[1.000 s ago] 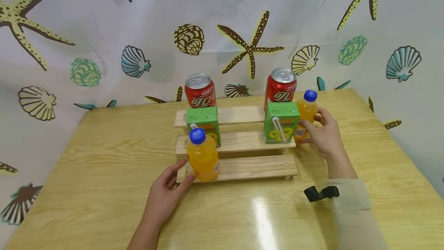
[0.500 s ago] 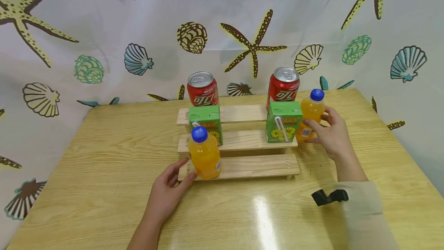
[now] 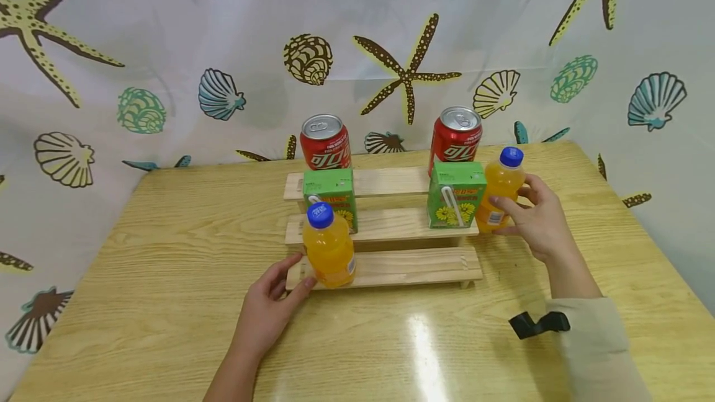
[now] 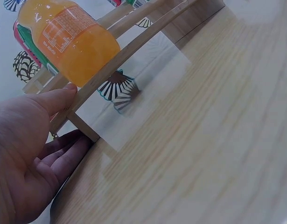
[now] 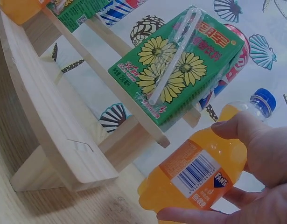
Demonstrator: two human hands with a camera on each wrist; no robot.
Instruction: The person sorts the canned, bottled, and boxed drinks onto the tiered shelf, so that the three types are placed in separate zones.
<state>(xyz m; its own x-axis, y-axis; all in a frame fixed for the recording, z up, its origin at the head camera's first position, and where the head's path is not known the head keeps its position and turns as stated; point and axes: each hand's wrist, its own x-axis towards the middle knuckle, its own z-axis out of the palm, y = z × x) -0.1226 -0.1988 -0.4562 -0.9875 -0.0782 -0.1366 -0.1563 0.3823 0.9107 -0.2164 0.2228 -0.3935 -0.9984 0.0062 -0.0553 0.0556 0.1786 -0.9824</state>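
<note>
My right hand [image 3: 540,219] grips an orange soda bottle [image 5: 194,172] with a blue cap, beside the right end of a three-step wooden rack [image 3: 413,267]. In the right wrist view the thumb lies across the bottle's upper part and the fingers reach behind and under it; the bottle leans slightly. My left hand [image 3: 272,306] holds the left end of the rack's lowest step. Its thumb rests at the step's front edge, close to a second orange soda bottle [image 3: 328,253] standing there, and its other fingers go round the end [image 4: 64,144], partly hidden.
Two green drink cartons, a left one [image 3: 329,185] and a right one [image 3: 455,194], stand on the middle step. Behind them two red cola cans, left [image 3: 326,144] and right [image 3: 455,138], stand on the top step. A shell-patterned cloth [image 3: 251,17] hangs behind the table [image 3: 167,265].
My right hand and its soda bottle have moved slightly to the right and towards me, away from the right carton. The left hand stays at the rack's end. The head view has shifted a little.
</note>
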